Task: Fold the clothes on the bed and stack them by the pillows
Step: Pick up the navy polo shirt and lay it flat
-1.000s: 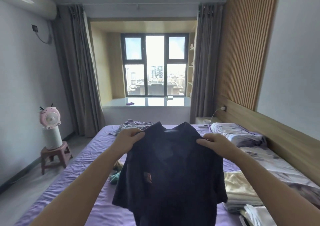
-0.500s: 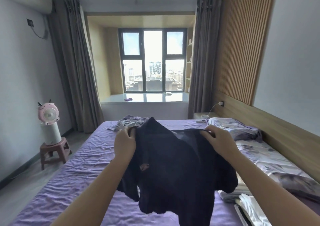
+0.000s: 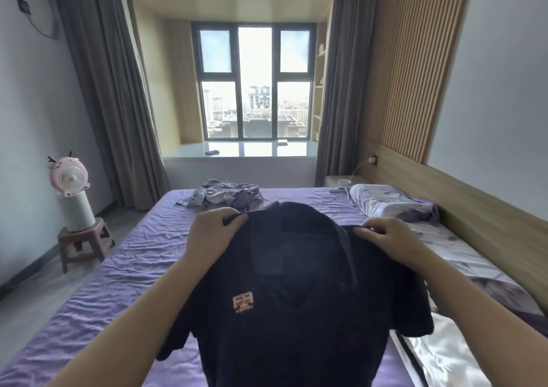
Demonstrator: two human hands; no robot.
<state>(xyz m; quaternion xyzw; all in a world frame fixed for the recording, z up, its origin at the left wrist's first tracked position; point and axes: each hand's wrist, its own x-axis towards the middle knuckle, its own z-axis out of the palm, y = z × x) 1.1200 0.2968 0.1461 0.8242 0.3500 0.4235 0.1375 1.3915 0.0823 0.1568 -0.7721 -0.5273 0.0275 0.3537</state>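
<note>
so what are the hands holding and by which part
Both hold the dark shirt up by its shoulders: left hand at one, right hand at the other.

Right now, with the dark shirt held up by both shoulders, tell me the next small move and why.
Probably lower the dark shirt flat onto the purple sheet in front of you. The left hand and right hand each pinch a shoulder, so it hangs open and unfolded, logo toward you; it needs a flat surface before any fold.

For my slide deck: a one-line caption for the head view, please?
Both hands, left hand and right hand, hold a dark shirt up over the purple bed.
</note>
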